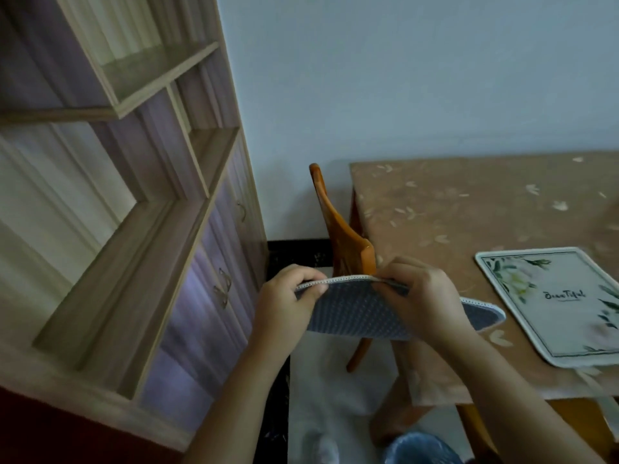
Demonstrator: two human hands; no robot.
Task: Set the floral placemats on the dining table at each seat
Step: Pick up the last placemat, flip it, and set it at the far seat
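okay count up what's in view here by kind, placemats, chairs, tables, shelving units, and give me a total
Placemats: 2, one flat on the table, one held in both hands, grey underside showing
Chairs: 1
Tables: 1
Shelving units: 1
Total: 5

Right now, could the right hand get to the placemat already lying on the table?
Probably yes, but not freely: the right hand is gripping another placemat together with the left hand. The laid placemat lies close by, with nothing between.

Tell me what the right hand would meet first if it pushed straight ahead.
Probably the wooden chair back, which rises just beyond the right hand and the held placemat; depth is unclear, so it might pass beside it.
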